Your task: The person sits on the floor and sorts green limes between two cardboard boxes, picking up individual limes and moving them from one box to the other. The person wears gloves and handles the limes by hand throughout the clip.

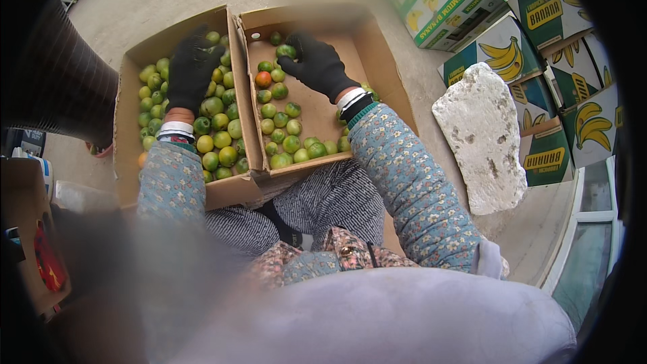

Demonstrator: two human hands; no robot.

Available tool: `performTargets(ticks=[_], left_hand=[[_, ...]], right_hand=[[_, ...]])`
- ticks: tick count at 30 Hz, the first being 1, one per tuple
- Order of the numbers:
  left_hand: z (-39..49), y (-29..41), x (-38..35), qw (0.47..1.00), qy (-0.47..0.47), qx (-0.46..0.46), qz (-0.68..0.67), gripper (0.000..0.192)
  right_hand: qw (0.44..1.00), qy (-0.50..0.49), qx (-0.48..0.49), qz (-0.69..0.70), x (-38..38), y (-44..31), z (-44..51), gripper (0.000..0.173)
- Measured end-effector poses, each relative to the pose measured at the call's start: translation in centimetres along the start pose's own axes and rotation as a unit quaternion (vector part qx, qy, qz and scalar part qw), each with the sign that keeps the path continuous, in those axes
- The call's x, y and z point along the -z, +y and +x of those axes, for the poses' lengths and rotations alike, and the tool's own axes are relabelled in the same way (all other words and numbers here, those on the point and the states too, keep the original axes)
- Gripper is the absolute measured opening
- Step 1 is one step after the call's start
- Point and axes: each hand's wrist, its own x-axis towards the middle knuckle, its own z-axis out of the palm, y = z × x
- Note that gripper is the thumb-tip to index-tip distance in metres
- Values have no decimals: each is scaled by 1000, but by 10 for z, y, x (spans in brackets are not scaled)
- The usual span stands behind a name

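Observation:
Two open cardboard boxes of mostly green tomatoes stand side by side before me. My left hand, in a black knit glove, is over the left box, among its closely packed tomatoes. Its fingertips point away from me, and what lies beneath the palm is hidden. Over the right box, my right hand, gloved alike, has thumb and fingers around a green tomato. A reddish-orange tomato lies just nearer to me. More tomatoes line this box's left side and near edge; my right forearm hides some.
A rough whitish stone slab lies at right, beside stacked banana cartons. A white-framed glass panel is at lower right. Left stands a dark ribbed cylinder; below it, another cardboard box holds a red item.

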Motion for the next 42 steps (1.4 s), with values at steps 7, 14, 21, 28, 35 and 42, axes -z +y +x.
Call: performTargets(ticks=[7,14,21,28,35,42], left_hand=[[-12,63,-3,976,-165,-132,-47,60],[4,2,-1,1000,-10,3,-20,48],[-6,-101,12,973,10,229,8,44],[-9,-106,7,987,36,158,22,43],[1,-17,18,999,17,36,-22,52],[-8,48,-5,979,-146,-101,-105,54]], right_hand=[[944,69,178,269,-5,-34,-3,42],[997,27,1,67,3,-17,6,32],[966,-186,7,-178,-18,16,-10,26],[960,-223,-27,-164,-23,23,-9,23],[999,-24,30,27,-14,9,-2,29],[944,6,207,257,-8,-35,0,35]])
